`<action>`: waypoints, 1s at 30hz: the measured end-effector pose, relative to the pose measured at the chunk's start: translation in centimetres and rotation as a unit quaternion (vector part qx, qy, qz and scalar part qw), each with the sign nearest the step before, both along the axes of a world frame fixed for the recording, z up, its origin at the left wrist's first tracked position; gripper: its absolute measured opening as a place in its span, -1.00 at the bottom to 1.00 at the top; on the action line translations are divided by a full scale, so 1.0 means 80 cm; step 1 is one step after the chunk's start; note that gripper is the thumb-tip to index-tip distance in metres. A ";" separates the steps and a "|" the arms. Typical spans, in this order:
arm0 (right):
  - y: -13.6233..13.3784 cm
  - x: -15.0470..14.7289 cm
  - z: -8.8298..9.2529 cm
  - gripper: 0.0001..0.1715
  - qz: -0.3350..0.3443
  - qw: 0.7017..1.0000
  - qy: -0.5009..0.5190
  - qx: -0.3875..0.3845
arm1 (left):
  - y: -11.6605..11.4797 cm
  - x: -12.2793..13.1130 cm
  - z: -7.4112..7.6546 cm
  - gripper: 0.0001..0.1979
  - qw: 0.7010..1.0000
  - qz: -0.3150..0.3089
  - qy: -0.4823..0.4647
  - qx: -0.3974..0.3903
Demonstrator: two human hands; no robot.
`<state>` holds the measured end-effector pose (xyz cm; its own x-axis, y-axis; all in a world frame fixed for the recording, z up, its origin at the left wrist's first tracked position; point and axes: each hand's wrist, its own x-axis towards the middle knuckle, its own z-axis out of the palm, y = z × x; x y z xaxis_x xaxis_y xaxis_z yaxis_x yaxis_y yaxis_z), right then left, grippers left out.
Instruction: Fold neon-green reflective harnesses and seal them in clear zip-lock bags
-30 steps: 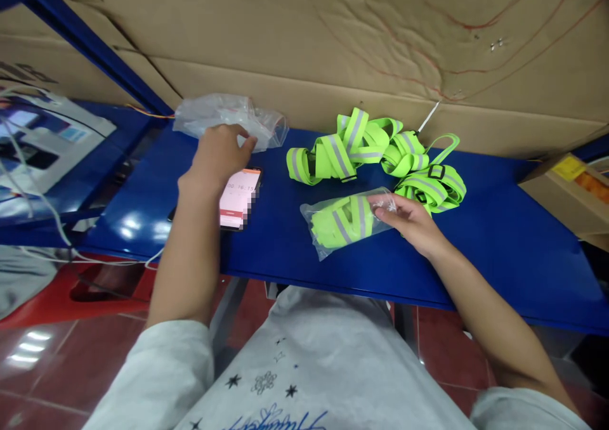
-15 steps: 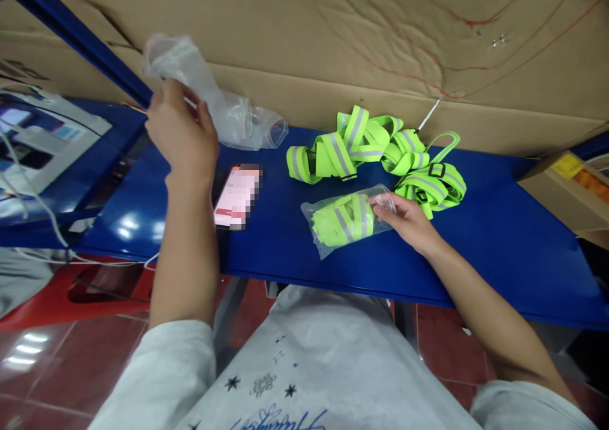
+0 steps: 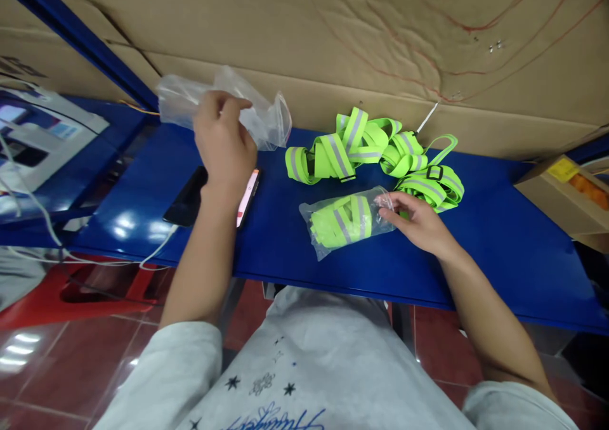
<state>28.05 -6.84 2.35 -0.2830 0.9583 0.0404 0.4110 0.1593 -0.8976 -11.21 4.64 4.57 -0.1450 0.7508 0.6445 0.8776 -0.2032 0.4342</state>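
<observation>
My right hand (image 3: pixel 416 221) pinches the end of a clear plastic bag (image 3: pixel 309 217) lying on the blue table. Inside that bag is a folded bundle of neon yellow-green reflective strap (image 3: pixel 340 221). My left hand (image 3: pixel 226 141) is raised over the table's left part, fingers loosely bent and apart, with nothing seen in it. Just behind it lie crumpled clear plastic bags (image 3: pixel 271 122), partly hidden by the hand. More reflective straps (image 3: pixel 337 151) with grey stripes and black buckles lie coiled behind the bagged bundle.
A lit phone (image 3: pixel 247 198) and a dark phone (image 3: pixel 188 198) lie under my left forearm, each partly covered. A cardboard box (image 3: pixel 561 195) stands at the right. White cables (image 3: pixel 42 208) and a white device (image 3: pixel 47 138) are at the left. Cardboard (image 3: pixel 285 30) lines the back.
My left hand has moved right and let go of the clear plastic bag it held up, which now lies with the others. My right hand has hardly moved on the bagged strap.
</observation>
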 end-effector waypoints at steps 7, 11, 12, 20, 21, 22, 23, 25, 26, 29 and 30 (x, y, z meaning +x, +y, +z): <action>-0.006 0.002 0.020 -0.76 0.171 0.980 0.094 -0.036 | -0.089 0.138 0.007 -0.58 0.872 -0.384 -0.182 -0.244; -0.009 -0.008 0.009 -0.77 0.131 0.988 0.079 0.013 | -0.087 0.167 -0.012 -0.37 0.667 -0.479 -0.282 -0.497; -0.008 -0.010 0.005 -0.75 0.097 0.992 0.070 0.042 | -0.083 0.166 -0.018 -0.41 0.637 -0.474 -0.323 -0.516; 0.004 -0.009 -0.008 -0.56 -0.112 0.986 0.115 -0.039 | -0.080 0.162 -0.036 -0.50 0.551 -0.387 -0.562 -0.480; 0.004 -0.008 -0.007 -0.55 -0.124 0.981 0.132 -0.066 | -0.080 0.164 -0.038 -0.50 0.551 -0.382 -0.568 -0.478; 0.004 -0.008 -0.007 -0.53 -0.130 0.975 0.154 -0.090 | -0.080 0.167 -0.040 -0.48 0.550 -0.376 -0.573 -0.477; 0.004 -0.008 -0.006 -0.49 -0.134 0.968 0.178 -0.112 | -0.080 0.168 -0.043 -0.47 0.549 -0.371 -0.578 -0.476; 0.004 -0.009 -0.006 -0.41 -0.132 0.954 0.218 -0.155 | -0.080 0.170 -0.047 -0.45 0.554 -0.365 -0.586 -0.466; 0.004 -0.010 -0.006 -0.39 -0.130 0.949 0.230 -0.175 | -0.080 0.169 -0.048 -0.47 0.562 -0.364 -0.587 -0.456; 0.002 -0.011 -0.007 -0.42 -0.135 0.938 0.233 -0.218 | -0.081 0.167 -0.046 -0.54 0.589 -0.365 -0.583 -0.424; 0.001 -0.012 -0.008 -0.43 -0.138 0.937 0.229 -0.223 | -0.082 0.166 -0.045 -0.54 0.593 -0.368 -0.579 -0.420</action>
<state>27.11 -6.78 1.71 -0.0732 0.9426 -0.3257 -0.0632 -0.3303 -0.9418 2.08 -1.93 1.01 0.4422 0.8709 -0.2143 -0.3010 0.3692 0.8793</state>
